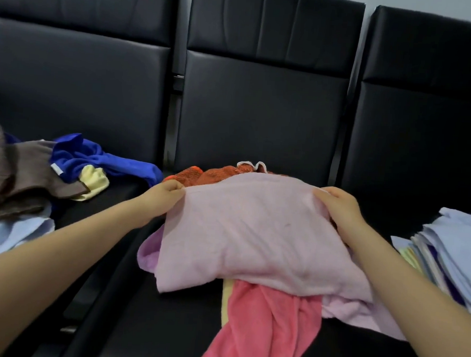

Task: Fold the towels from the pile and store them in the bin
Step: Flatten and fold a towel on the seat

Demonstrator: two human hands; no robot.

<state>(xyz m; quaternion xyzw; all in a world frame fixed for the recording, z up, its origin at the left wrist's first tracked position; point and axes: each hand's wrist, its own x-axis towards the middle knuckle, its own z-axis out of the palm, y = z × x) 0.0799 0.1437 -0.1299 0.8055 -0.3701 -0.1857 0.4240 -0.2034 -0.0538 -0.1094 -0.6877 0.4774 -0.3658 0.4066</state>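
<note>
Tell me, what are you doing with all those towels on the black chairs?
A person is folding towels. The left hand and right hand each grip a far corner of the light pink towel, which lies over a coral towel and an orange one. Unfolded brown and blue towels wait on the left; a folded stack sits on the right. No bin shows.

Row of black padded vinyl seats [128, 296] in front of me, high backs behind. On the left seat: heap of brown, royal-blue, pale yellow and light blue cloths [36, 177]. On the middle seat: mound with a pale pink terry towel [250, 234] on top, coral-pink towel [264, 323] and orange cloth [201, 175] beneath. On the right seat: stack of folded lavender-white towels [455, 255]
</note>
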